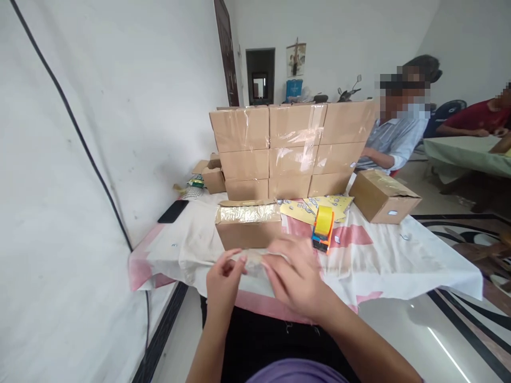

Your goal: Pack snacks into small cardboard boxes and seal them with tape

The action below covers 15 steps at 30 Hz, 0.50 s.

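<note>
Near the table's front edge, my left hand (223, 274) is closed in a pinch at one end of a thin, clear piece of plastic (254, 260). Its other end is between the fingers of my right hand (297, 271), which is smeared by motion. Whether the plastic is tape or a small bag cannot be made out. Just beyond my hands lies a cardboard box (247, 234) with shiny tape along its top. An orange and blue tape dispenser (322, 230) with a yellow roll sits to the right of it.
Stacked cardboard boxes (293, 127) under clear film rise at the back. Another box (385, 197) stands right, an open one (213, 175) left. A black phone (173, 211) and yellow printed sheets (297, 210) lie on the cloth (383, 266). A person (393, 138) sits behind.
</note>
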Tool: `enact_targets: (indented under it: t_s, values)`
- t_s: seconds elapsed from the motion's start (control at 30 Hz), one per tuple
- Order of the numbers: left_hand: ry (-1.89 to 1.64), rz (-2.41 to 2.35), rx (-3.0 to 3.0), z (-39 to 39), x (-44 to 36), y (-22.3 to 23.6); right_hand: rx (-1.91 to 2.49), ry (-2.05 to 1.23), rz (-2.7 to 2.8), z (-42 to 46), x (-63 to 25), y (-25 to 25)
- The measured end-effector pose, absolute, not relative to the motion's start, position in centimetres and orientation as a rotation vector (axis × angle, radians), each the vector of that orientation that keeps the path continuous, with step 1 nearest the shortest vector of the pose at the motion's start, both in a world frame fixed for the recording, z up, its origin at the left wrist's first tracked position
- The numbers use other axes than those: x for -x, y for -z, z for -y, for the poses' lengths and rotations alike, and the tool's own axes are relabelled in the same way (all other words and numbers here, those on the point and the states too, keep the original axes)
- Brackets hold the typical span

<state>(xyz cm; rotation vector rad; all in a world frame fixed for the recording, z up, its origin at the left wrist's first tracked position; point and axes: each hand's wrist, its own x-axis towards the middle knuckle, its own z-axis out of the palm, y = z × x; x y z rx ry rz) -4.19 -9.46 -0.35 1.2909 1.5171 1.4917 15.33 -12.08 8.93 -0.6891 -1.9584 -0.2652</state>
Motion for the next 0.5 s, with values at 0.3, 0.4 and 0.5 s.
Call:
enact_targets:
  t_s: [0.3,0.4,0.5]
  values:
    - [-1.613,-1.763,-1.494,6.6,6.3,1.5,0.762,-0.345,1.853,8.5,-19.0,-17.0]
    - [-1.606,-1.73,-1.764,3.7,4.6,-1.3,0.782,-0.7,1.954,2.1,-18.0,-17.1]
    - [-1.317,-1.694,-2.347,-0.4,3.5,-3.7,0.829,-0.797,2.041,-1.1,-16.8,-16.7]
